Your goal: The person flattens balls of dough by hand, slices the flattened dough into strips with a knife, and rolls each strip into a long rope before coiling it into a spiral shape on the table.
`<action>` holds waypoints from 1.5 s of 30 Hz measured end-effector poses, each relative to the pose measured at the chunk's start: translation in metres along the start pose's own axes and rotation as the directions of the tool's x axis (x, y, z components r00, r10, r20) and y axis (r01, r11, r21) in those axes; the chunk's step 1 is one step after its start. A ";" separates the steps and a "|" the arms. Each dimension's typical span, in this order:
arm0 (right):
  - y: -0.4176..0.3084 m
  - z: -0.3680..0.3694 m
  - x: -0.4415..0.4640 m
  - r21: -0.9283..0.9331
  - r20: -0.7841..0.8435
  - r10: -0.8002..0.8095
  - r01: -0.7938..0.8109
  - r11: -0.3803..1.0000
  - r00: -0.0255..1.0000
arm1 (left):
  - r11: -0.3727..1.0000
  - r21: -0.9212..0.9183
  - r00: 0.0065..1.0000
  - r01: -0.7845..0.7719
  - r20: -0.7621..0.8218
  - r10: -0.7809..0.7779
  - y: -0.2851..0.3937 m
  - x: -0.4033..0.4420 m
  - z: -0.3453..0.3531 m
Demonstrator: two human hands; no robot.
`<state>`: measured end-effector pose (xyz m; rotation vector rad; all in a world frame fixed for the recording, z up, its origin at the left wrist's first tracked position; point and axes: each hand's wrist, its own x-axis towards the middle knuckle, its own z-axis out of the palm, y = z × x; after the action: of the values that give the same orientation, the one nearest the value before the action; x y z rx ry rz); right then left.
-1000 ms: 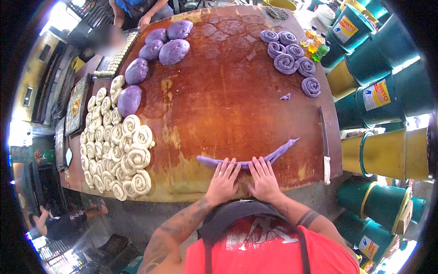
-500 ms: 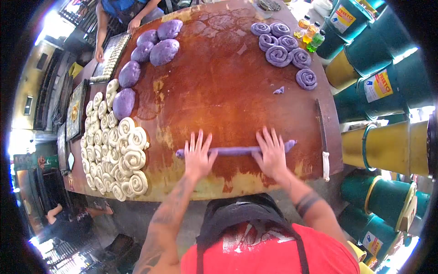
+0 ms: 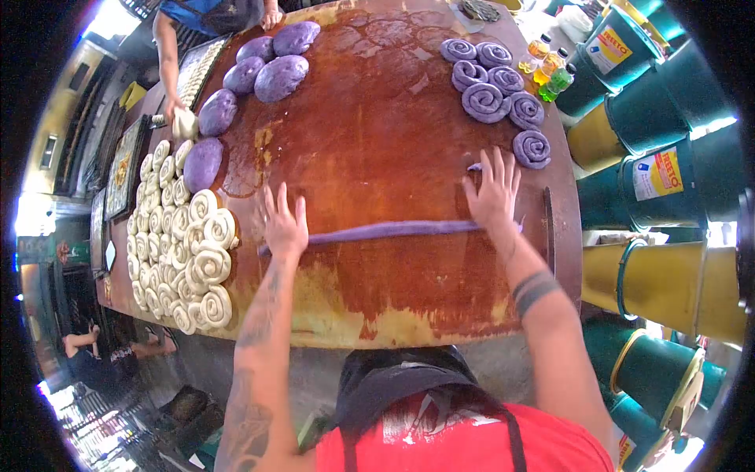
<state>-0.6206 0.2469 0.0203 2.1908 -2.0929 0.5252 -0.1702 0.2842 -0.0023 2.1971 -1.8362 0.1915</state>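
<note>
A long, thin purple dough rope (image 3: pixel 385 230) lies across the wooden table (image 3: pixel 370 173) in front of me. My left hand (image 3: pixel 285 224) rests flat over its left end, fingers spread. Over the right end, my right hand (image 3: pixel 494 193) is spread too, its fingers pointing away from me. Both palms hide parts of the rope. Beyond my right fingertips sit purple dough coils (image 3: pixel 532 149). To the left of my left hand are many cream dough coils (image 3: pixel 206 267), packed close together.
Purple dough lumps (image 3: pixel 281 77) lie at the far left. A co-worker's hand (image 3: pixel 174 106) reaches to cream dough near a tray (image 3: pixel 197 75). Bottles (image 3: pixel 557 81) stand at the right edge, by green drums (image 3: pixel 661 177). A long blade (image 3: pixel 549 228) lies along that edge.
My hands have moved apart and farther from my body. The purple rope is longer and thinner. The co-worker's hand has shifted from the tray to the cream dough.
</note>
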 end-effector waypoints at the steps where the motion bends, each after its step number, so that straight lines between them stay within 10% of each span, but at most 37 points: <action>1: 0.006 -0.001 0.017 0.028 -0.004 -0.073 0.073 0.997 0.997 | 1.000 -0.024 1.000 -0.011 -0.001 0.011 -0.002 0.016 0.006; 4: 0.017 0.007 0.017 0.059 0.235 -0.163 0.154 0.986 0.958 | 0.997 0.037 0.995 -0.068 0.073 0.065 -0.010 0.007 0.007; 9: 0.039 -0.024 -0.087 0.241 0.108 -0.208 0.177 0.954 0.972 | 0.983 -0.044 0.977 -0.178 0.114 0.182 -0.035 -0.094 -0.031; 16: 0.020 -0.068 -0.133 0.095 0.258 0.194 -0.225 0.970 0.946 | 0.972 -0.175 0.961 -0.155 0.200 0.189 -0.060 -0.182 -0.096; 20: 0.035 -0.048 -0.115 0.073 0.061 -0.141 0.136 0.988 0.988 | 0.954 -0.258 0.985 0.156 -0.026 -0.168 -0.068 -0.179 -0.094; 23: 0.035 -0.050 -0.127 -0.025 0.312 0.075 -0.071 0.997 0.947 | 0.721 -0.403 0.822 0.563 0.361 -0.440 -0.080 -0.159 -0.107; 25: 0.034 -0.047 -0.146 -0.063 0.354 0.214 -0.205 0.977 0.910 | 0.687 -0.527 0.866 0.500 0.302 -0.398 -0.091 -0.163 -0.095; 28: 0.046 -0.024 -0.140 0.321 0.814 0.149 -0.649 0.689 0.561 | 0.670 -0.634 0.919 0.385 0.198 -0.341 -0.082 -0.157 -0.073; 34: -0.216 -0.142 -0.051 0.847 0.526 -0.174 -0.532 0.013 0.832 | 0.553 -0.822 0.863 0.135 0.372 0.342 -0.014 -0.083 -0.102; 38: -0.318 -0.192 -0.064 0.805 0.593 -0.304 -0.557 0.203 0.746 | 0.173 -0.982 0.990 -0.075 -0.052 0.133 0.011 -0.047 -0.087; 41: -0.310 -0.188 -0.089 0.753 0.642 -0.310 -0.653 0.082 0.701 | 0.614 -0.789 0.999 0.021 0.031 0.007 -0.061 -0.072 -0.086; 43: -0.278 -0.179 -0.092 0.659 0.706 -0.221 -0.739 -0.141 0.673 | 0.634 -0.763 0.979 -0.127 0.005 0.202 -0.068 -0.112 -0.107; 45: -0.292 -0.168 -0.073 0.716 0.680 -0.192 -0.697 -0.033 0.707 | 0.628 -0.725 0.910 -0.284 0.002 0.414 -0.072 -0.141 -0.130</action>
<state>-0.3687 0.3853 0.2112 2.6042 -3.1665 2.4229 -0.1169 0.4666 0.0743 1.3264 -1.9549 -0.5769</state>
